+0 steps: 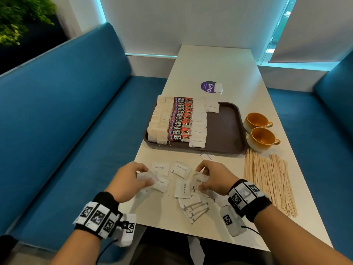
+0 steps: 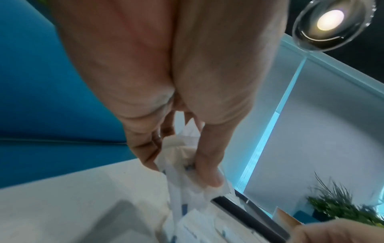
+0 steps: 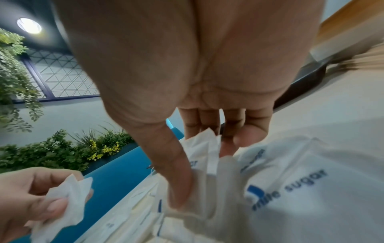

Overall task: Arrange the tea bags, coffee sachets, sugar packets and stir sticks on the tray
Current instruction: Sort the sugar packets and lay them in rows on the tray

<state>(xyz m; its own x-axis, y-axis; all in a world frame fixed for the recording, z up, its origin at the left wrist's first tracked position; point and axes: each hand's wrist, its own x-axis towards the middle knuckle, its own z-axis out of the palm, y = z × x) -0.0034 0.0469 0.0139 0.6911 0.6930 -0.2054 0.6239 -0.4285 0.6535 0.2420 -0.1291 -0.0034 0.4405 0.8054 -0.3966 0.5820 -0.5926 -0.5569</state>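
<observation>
A brown tray (image 1: 225, 129) holds rows of tea bags (image 1: 159, 121), red coffee sachets (image 1: 181, 119) and white sugar packets (image 1: 199, 125). Loose sugar packets (image 1: 181, 170) lie scattered on the table's near end. My left hand (image 1: 131, 175) pinches a small bunch of sugar packets (image 2: 187, 174) between thumb and fingers. My right hand (image 1: 212, 178) grips more sugar packets (image 3: 205, 156) just above the pile. Wooden stir sticks (image 1: 267, 178) lie in a heap to the right of my right hand.
Two orange cups (image 1: 259, 131) stand right of the tray. A purple sticker (image 1: 209, 87) with one tea bag (image 1: 218, 87) lies beyond it. Blue benches (image 1: 76, 121) flank the narrow white table (image 1: 210, 64), whose near edge is close to my wrists.
</observation>
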